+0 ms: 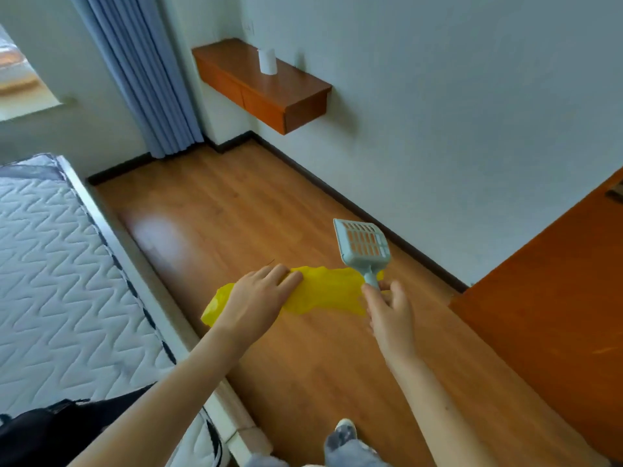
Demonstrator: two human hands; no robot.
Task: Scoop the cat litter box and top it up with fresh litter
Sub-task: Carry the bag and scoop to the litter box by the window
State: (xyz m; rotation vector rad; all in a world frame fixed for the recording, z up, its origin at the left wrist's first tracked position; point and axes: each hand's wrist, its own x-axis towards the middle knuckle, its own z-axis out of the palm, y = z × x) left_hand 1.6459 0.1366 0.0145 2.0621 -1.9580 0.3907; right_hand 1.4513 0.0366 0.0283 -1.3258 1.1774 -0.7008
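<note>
My left hand (259, 294) covers the middle of the yellow bag (323, 293), so its grip is unclear. My right hand (391, 306) hides the scoop (362, 244) handle's lower end. Mattress (60, 264) cut off at left edge, door (553, 311) at right edge. My foot (340, 436) is cut by the bottom edge, blurred. Dark cloth (50, 429) at bottom left, can't tell what it is. White item (267, 61) on wall shelf (263, 85) too small to identify.

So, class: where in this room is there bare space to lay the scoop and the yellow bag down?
Bare floor runs between the mattress and the wall. The shelf has room beside the white roll. It is crowded only nearer the door.
</note>
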